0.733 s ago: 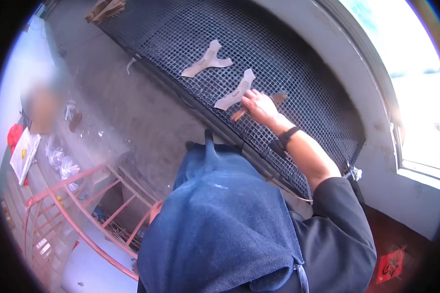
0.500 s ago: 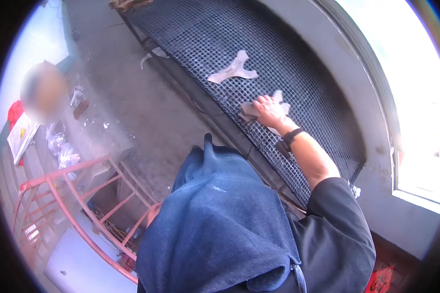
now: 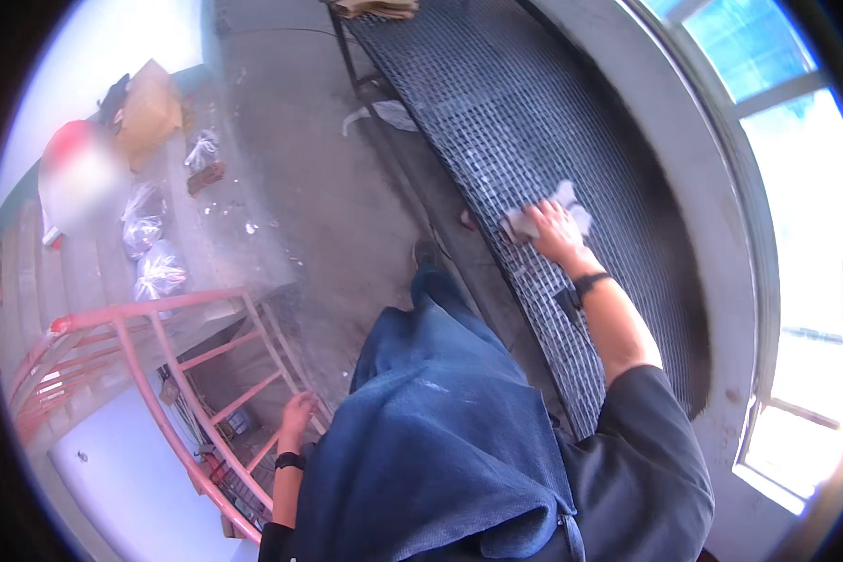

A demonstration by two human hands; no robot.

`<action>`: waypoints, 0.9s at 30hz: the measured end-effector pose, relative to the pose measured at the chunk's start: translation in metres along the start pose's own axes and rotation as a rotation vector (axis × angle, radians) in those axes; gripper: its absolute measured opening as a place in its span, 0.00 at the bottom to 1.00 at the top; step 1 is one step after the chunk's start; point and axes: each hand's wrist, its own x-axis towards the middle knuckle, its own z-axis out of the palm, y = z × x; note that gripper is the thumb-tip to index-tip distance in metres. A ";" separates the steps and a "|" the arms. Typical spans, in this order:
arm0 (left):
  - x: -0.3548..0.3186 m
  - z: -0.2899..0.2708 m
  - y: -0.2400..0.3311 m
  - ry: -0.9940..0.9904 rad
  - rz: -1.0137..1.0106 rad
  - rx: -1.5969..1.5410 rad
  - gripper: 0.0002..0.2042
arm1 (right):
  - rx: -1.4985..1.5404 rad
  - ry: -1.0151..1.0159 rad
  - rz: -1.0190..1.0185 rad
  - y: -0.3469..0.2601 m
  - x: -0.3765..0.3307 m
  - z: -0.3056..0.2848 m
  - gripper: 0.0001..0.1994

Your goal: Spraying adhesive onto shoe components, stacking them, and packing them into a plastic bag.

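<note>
Over the dark mesh rack [image 3: 496, 112] on my right, my right hand [image 3: 557, 232] is closed on pale, flat, branched pieces [image 3: 571, 199]. Their arms stick out beyond my fingers and on both sides of the hand. How many are bunched there I cannot make out, and their material is unclear. My left hand [image 3: 298, 412] hangs low beside the red metal railing [image 3: 183, 309]; its fingers look loosely bent and I see nothing in it. A blue apron [image 3: 431, 403] covers my front.
Brown sheets [image 3: 377, 8] lie at the rack's far end. A window [image 3: 796, 225] and wall run along its right. To the left are steps with clear plastic bags [image 3: 161, 270], a cardboard box [image 3: 150, 114] and a blurred figure. Pale scrap [image 3: 393, 114] lies near the rack's edge.
The separate branched piece no longer lies apart; my right hand has reached farther along the rack to where it lay. My left hand has come into fuller view, and the whole view has shifted.
</note>
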 end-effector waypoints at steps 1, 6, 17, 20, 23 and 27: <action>0.011 -0.002 -0.009 0.032 -0.004 -0.016 0.20 | -0.042 -0.061 -0.006 -0.004 0.005 -0.006 0.23; 0.052 -0.010 0.030 0.015 -0.019 -0.126 0.21 | -0.097 0.140 -0.084 -0.006 0.011 -0.014 0.24; 0.149 -0.040 0.176 0.005 -0.059 -0.310 0.19 | 0.236 -0.217 0.106 0.003 0.147 -0.060 0.21; 0.195 -0.053 0.200 -0.001 -0.043 -0.392 0.20 | 0.228 -0.203 0.087 -0.027 0.272 -0.097 0.37; 0.228 -0.074 0.246 -0.019 0.027 -0.157 0.20 | 0.171 -0.223 -0.017 -0.064 0.384 -0.154 0.39; 0.287 -0.122 0.279 -0.012 0.037 -0.142 0.20 | 0.018 -0.063 -0.159 -0.109 0.510 -0.208 0.35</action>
